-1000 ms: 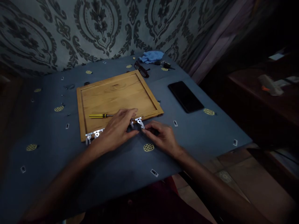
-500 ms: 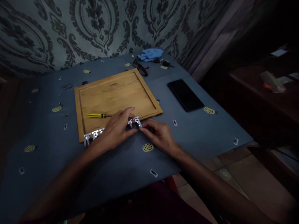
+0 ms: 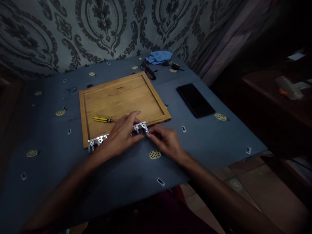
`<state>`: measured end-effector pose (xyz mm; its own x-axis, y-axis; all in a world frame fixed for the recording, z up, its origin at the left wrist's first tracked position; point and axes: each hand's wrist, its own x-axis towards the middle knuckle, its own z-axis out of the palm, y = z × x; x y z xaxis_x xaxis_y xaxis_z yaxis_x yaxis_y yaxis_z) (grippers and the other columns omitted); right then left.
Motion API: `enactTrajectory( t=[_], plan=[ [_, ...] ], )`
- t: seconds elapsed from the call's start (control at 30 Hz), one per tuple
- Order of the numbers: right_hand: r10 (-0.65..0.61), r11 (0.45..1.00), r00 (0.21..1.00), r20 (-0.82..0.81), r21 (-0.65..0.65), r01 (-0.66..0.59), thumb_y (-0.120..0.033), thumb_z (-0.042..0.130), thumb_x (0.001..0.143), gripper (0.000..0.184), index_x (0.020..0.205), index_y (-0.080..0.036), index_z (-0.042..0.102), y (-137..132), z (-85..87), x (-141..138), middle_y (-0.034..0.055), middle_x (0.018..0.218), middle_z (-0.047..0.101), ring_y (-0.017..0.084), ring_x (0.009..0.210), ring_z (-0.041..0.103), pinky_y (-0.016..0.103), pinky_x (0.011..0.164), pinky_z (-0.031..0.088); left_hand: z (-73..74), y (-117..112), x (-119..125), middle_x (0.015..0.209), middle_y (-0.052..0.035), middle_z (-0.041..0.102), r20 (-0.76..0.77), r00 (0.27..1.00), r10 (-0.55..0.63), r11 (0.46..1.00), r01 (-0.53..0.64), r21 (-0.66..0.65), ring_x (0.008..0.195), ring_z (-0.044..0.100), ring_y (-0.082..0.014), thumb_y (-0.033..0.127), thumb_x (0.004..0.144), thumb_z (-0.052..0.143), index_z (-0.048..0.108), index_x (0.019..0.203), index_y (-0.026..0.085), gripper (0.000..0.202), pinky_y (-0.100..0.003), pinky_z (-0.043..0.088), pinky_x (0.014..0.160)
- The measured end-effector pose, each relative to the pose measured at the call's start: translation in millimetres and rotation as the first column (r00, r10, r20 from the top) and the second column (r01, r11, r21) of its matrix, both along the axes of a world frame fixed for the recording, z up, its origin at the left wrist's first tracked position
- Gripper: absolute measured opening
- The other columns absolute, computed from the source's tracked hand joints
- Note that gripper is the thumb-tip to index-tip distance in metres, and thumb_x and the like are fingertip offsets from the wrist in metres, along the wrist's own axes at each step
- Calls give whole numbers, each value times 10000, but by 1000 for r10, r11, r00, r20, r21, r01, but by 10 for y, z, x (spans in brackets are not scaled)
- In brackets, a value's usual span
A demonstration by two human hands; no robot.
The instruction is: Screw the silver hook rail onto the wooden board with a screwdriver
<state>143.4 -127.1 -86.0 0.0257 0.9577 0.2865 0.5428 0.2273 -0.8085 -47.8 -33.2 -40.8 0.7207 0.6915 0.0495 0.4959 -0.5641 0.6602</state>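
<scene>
A wooden board (image 3: 122, 97) with a raised rim lies on the blue table (image 3: 207, 136). Along its near edge sits a metal hook rack (image 3: 97, 141), its silver hooks showing at both ends. My left hand (image 3: 120, 136) lies over the middle of the rack, fingers curled on it. My right hand (image 3: 164, 141) pinches the rack's right end by a hook (image 3: 143, 126). A yellow-handled screwdriver (image 3: 103, 119) rests on the board just beyond my left hand.
A black phone (image 3: 195, 100) lies right of the board. Dark glasses (image 3: 148, 71), a blue cloth (image 3: 158, 57) and keys (image 3: 173, 65) sit at the far edge by the patterned wall. Small screws lie left of the board. The table's right edge drops to a tiled floor.
Both hands stay on the rack with only slight shifts; my right hand has crept a little closer to the right-hand hook.
</scene>
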Motion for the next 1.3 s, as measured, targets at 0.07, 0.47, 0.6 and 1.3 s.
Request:
enactTrajectory(
  t=[0.07, 0.47, 0.6, 1.3],
  plan=[
    [-1, 1000, 1000, 11, 6, 1, -295, 616, 986, 161, 859, -212, 668, 0, -4, 2, 13, 780, 702, 147, 679, 628, 271, 643, 462, 9, 15, -14, 1250, -93, 716, 0, 1000, 8, 1000, -8, -5, 1222, 652, -268, 171, 805, 806, 421, 1448, 222, 751, -456, 509, 1054],
    [-5, 1000, 1000, -11, 7, 5, -283, 634, 977, 145, 853, -217, 669, 1, -4, -3, 21, 772, 710, 164, 693, 655, 275, 666, 493, -21, -46, 58, 1297, -113, 690, -67, 998, -5, 994, 13, 112, 1257, 622, -299, 196, 827, 815, 392, 1484, 195, 782, -473, 495, 1076],
    [3, 1000, 1000, -17, 19, -3, -278, 643, 977, 139, 858, -213, 672, 1, 2, -4, 14, 769, 707, 157, 683, 648, 272, 662, 490, 7, -66, 84, 1299, -123, 686, -113, 994, -4, 992, 18, 122, 1245, 626, -312, 210, 849, 796, 371, 1504, 197, 781, -500, 495, 1068],
    [6, 1000, 1000, -9, -20, -6, -274, 654, 976, 125, 873, -208, 680, -7, 17, 7, 9, 773, 706, 153, 675, 633, 269, 649, 479, 35, -85, 93, 1266, -116, 706, -137, 991, -6, 989, 26, 147, 1203, 639, -307, 254, 843, 817, 404, 1481, 185, 763, -454, 502, 1029]
  ],
)
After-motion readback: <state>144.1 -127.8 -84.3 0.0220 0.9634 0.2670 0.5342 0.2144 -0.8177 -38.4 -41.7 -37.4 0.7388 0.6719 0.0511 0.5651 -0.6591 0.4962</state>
